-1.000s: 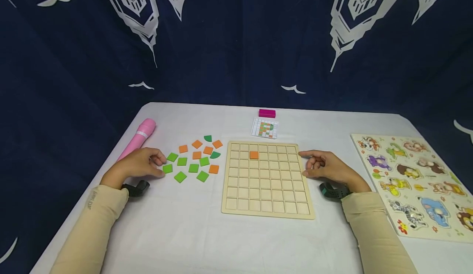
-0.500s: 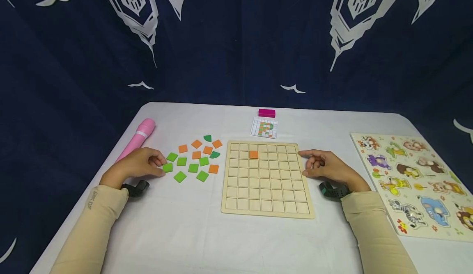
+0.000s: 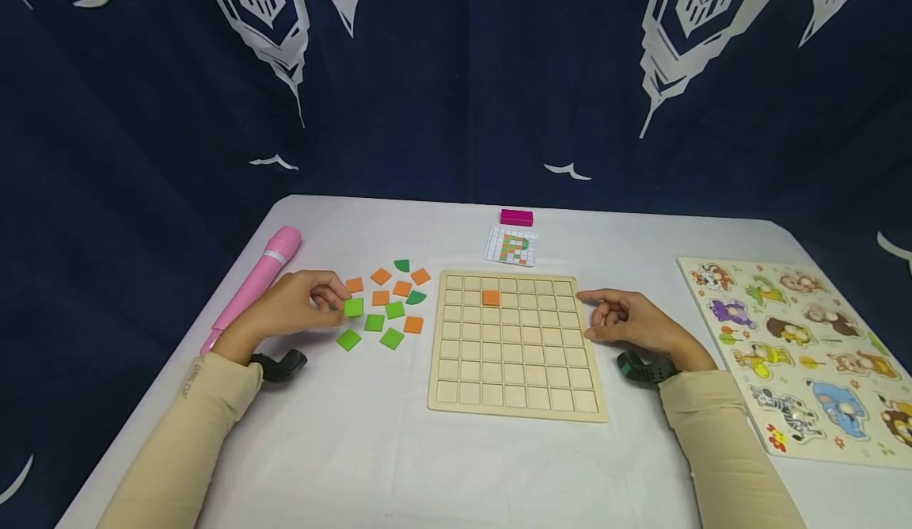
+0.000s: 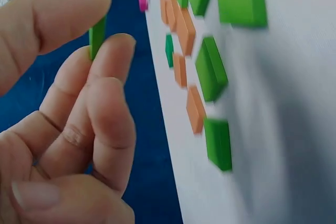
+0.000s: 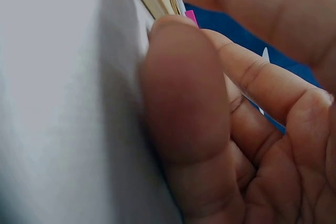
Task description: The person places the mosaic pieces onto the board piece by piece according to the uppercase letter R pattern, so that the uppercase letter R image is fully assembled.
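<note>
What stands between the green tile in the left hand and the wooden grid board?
Loose green and orange tiles lie on the table between the held tile and the board; above them, nothing visible stands in the way.

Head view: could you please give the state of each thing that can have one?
Grid board, flat, one cell filled by an orange square.
Left hand, pinching a green square.
Right hand, at the board's edge.
Loose tiles, scattered on the table.
Pattern card, patterned side up.
Animal puzzle, lying flat, pictures up.
Pink microphone, lying down.
Magenta block, lying beyond the card.
</note>
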A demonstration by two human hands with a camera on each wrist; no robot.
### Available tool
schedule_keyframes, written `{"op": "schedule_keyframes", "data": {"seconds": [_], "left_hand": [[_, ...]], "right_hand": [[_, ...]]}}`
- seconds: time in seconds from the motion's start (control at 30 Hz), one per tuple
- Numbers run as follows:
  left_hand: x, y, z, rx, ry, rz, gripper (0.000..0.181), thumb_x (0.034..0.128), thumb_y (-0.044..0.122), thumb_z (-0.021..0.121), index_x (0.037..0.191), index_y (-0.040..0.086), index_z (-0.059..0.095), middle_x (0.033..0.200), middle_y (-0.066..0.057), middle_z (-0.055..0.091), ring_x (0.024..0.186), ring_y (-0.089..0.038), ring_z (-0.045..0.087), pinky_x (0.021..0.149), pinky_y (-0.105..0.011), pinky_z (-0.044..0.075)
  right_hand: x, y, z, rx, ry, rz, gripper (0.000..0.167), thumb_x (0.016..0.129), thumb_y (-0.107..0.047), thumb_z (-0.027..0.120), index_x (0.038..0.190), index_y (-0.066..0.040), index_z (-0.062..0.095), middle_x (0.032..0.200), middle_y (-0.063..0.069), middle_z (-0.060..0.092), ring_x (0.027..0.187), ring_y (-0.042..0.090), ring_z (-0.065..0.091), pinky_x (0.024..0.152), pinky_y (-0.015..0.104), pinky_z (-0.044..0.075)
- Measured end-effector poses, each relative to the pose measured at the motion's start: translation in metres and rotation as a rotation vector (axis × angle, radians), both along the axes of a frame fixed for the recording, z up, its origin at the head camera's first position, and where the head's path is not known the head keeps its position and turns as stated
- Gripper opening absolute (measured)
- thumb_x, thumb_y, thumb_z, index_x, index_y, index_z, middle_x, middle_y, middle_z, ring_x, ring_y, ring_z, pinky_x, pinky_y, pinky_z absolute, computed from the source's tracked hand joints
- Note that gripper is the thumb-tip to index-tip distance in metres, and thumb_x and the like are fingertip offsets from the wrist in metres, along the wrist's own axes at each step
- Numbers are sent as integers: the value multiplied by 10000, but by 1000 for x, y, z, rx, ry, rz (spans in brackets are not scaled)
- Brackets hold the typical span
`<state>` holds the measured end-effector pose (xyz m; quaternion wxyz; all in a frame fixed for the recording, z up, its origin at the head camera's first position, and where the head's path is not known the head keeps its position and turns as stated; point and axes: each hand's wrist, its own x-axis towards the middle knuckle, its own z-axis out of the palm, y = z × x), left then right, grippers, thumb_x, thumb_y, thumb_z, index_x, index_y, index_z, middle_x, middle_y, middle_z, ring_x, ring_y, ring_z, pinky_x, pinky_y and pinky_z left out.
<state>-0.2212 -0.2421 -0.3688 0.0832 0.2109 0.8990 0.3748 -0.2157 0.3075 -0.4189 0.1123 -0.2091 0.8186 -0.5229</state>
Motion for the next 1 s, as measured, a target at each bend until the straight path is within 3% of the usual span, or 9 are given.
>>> {"op": "schedule_keyframes", "data": {"seconds": [0.57, 1.0], "left_hand": [[-15, 57, -4, 119, -106, -92, 268, 858, 79, 841, 1078, -7, 713, 933, -39, 724, 821, -185, 591, 736, -224, 478], [-20, 100, -1, 146, -127, -134, 282, 910, 75, 801, 1162, -5, 704, 989, -40, 763, 821, -162, 589, 757, -242, 471]], "right_hand": [[1, 0, 1, -3, -11, -17, 604, 904, 88, 790, 1433, 210, 524, 897, -4, 671, 726, 72, 533, 655, 214, 472], [2, -1, 1, -1, -12, -20, 598, 900, 85, 794, 1423, 211, 531, 889, -5, 666, 722, 83, 532, 654, 220, 468]]}}
